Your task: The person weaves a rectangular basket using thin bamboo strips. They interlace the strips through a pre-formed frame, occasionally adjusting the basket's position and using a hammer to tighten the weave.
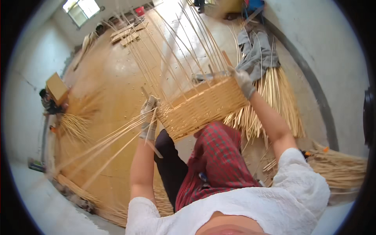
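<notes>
At frame centre, a tan rectangular wicker basket point(203, 106) is gripped by the grey-gloved right hand point(243, 83), slightly blurred; long pale strands point(132, 123) are clasped at its left end by the grey-gloved left hand point(149, 111).

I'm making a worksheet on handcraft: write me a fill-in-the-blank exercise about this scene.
The left hand and right hand both wear ____.
They hold the ends of a partly woven ____.
The checked cloth over the person's lap is mainly ____.
The crumpled cloth on the pale strips at right is ____.

Missing words: gloves; basket; red; grey.
</notes>
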The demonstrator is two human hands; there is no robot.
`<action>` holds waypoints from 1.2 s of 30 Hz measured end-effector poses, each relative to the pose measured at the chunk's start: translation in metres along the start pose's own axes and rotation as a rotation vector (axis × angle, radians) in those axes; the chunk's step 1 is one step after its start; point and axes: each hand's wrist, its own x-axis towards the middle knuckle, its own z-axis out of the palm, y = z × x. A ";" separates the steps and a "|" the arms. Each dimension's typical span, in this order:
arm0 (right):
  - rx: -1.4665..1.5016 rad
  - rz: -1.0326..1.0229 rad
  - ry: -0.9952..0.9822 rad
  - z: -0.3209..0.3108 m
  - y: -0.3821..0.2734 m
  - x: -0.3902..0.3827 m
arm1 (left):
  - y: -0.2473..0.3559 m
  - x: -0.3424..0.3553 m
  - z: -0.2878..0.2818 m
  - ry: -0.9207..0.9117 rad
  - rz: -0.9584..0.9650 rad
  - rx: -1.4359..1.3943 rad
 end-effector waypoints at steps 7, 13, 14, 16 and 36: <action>0.612 0.134 0.025 -0.057 -0.129 -0.107 | 0.074 -0.085 -0.017 -0.148 0.064 -0.046; 1.151 -0.008 0.064 0.019 -0.079 -0.198 | 0.079 -0.167 -0.046 -0.131 0.097 0.176; 1.177 0.032 0.033 0.034 -0.064 -0.210 | 0.070 -0.181 -0.051 -0.130 0.093 0.200; 1.215 0.118 -0.045 0.056 -0.044 -0.243 | 0.044 -0.208 -0.073 -0.114 0.079 0.237; -0.553 -0.196 -0.755 0.015 -0.192 -0.245 | -0.050 -0.244 0.091 0.077 -0.101 1.486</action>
